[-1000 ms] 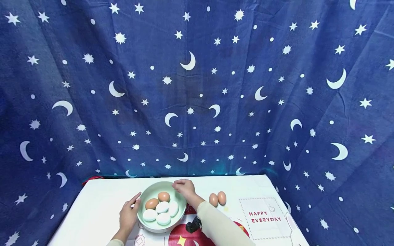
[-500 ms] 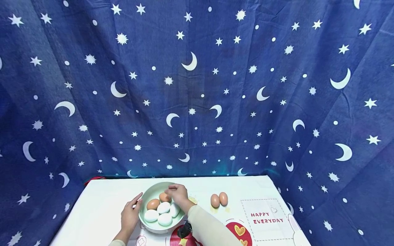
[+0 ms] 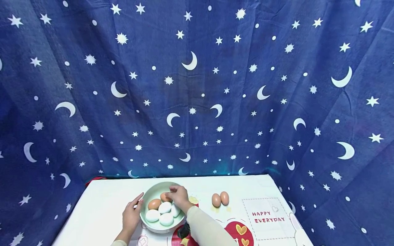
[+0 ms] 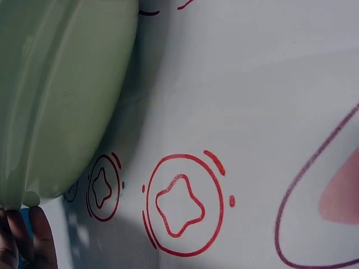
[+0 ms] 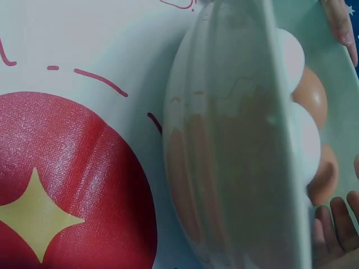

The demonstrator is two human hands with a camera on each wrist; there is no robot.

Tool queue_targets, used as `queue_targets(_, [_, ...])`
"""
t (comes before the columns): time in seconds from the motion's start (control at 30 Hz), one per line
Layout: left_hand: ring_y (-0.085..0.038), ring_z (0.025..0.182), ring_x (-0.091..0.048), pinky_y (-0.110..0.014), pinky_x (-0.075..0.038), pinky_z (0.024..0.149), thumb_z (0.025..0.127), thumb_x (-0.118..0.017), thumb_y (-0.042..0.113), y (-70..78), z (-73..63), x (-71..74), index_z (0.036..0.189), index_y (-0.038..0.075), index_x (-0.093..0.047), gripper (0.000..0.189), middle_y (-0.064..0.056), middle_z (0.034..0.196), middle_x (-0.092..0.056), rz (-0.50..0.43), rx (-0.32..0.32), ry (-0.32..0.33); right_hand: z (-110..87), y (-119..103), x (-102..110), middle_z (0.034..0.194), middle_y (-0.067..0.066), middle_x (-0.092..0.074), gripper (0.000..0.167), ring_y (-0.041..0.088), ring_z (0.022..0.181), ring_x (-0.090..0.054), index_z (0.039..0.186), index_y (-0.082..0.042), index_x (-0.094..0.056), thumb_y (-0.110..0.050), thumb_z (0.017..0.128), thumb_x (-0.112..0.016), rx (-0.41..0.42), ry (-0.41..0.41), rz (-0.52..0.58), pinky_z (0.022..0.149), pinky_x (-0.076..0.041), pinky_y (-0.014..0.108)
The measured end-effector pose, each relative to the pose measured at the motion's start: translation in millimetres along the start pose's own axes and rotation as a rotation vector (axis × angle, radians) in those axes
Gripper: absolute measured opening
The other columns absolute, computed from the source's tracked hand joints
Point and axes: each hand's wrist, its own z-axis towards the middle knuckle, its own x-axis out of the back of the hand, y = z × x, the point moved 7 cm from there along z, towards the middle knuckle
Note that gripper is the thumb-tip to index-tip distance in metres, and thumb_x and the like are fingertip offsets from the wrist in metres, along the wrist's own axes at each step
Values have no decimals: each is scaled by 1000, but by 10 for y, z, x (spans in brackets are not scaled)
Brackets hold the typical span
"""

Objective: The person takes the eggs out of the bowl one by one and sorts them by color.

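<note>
A pale green bowl (image 3: 154, 191) stands on the table and holds several white eggs (image 3: 166, 219) and two brown ones. With its thumb over the rim and the fingers outside, my left hand (image 3: 130, 216) holds the bowl's left side; in the left wrist view its fingertips (image 4: 44, 235) show by the bowl's edge. My right hand (image 3: 181, 196) reaches in over the back right rim. Its fingers are around the rear brown egg (image 3: 163, 197) and partly hide it. The other brown egg (image 3: 154, 204) lies just left of it, untouched.
Two more brown eggs (image 3: 216, 200) lie side by side on the white printed tablecloth (image 3: 104, 212), right of my right forearm. Behind the table hangs a dark blue curtain (image 3: 191, 85) with stars and moons. A small black device (image 3: 184, 231) sits at the right wrist.
My right hand has moved from the bowl's back right rim inward and down to the rear brown egg. My left hand stays at the left rim. The eggs look unmoved within the bowl.
</note>
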Motion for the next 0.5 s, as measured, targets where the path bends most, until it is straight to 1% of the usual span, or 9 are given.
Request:
queue_targets(0.1, [-36, 110, -57, -53, -51, 93, 104, -48, 38, -14, 6, -14, 144, 14, -50, 46, -22, 125, -58, -11, 6, -11, -9, 17, -10, 103, 14, -73, 34, 20, 93, -69, 109, 2, -72, -17, 82, -81, -8, 2, -2, 82, -59, 29])
queue_targets(0.23, [-37, 112, -56, -53, -51, 94, 104, -48, 39, -27, 9, -18, 144, 14, -50, 47, -23, 127, -57, -24, 12, -15, -24, 37, -34, 100, 8, -73, 35, 17, 92, -67, 110, 0, -72, -18, 82, -81, -28, -16, -32, 84, -58, 30])
queue_targets(0.33, [-36, 111, -56, -53, -51, 93, 104, -48, 40, -34, 8, -16, 144, 14, -50, 48, -22, 126, -57, -31, 14, -12, -26, 32, -46, 98, 6, -73, 35, 16, 90, -66, 109, 0, -72, -18, 80, -82, -21, -27, -62, 84, -58, 31])
queue_targets(0.5, [-35, 111, -56, -52, -51, 94, 104, -47, 43, -48, 9, -23, 144, 15, -50, 49, -21, 125, -58, -30, 13, -8, -8, 53, -64, 98, 6, -74, 35, 16, 91, -66, 107, 0, -73, -19, 80, -83, -9, -28, -90, 85, -57, 30])
